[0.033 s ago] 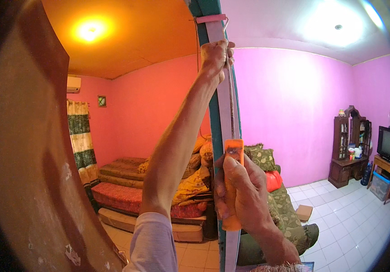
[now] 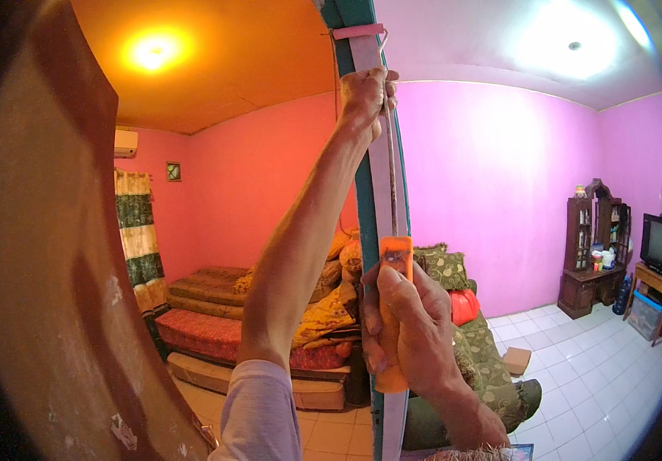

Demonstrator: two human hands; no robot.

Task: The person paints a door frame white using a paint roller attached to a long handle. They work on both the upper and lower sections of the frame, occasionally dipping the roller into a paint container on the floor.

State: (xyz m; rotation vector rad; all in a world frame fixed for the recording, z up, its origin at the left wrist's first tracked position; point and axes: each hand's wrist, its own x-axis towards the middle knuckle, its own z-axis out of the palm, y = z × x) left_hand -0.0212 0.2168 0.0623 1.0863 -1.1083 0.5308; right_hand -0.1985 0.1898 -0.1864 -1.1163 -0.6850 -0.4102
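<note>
A long-handled paint roller stands upright along the narrow wall edge (image 2: 381, 177) between two rooms. Its pink roller sleeve (image 2: 359, 31) lies crosswise near the top of that edge, on a thin bent metal rod (image 2: 392, 169). High up, my left hand (image 2: 367, 96) is closed around the rod just below the roller sleeve, arm stretched out. Lower down, the orange handle (image 2: 394, 376) is in my right hand (image 2: 415, 315), with the thumb pressed along its front. Teal trim (image 2: 363, 207) runs beside the pale edge.
Leftward, a brown door-like panel (image 2: 54, 253) stands close. Behind my left arm are stacked mattresses (image 2: 208, 323) and bundled bedding (image 2: 331, 315). To the right lie a green patterned mattress (image 2: 492, 353) and a small box (image 2: 516, 361); a dark cabinet (image 2: 577, 292) and television (image 2: 660, 244) stand farther off.
</note>
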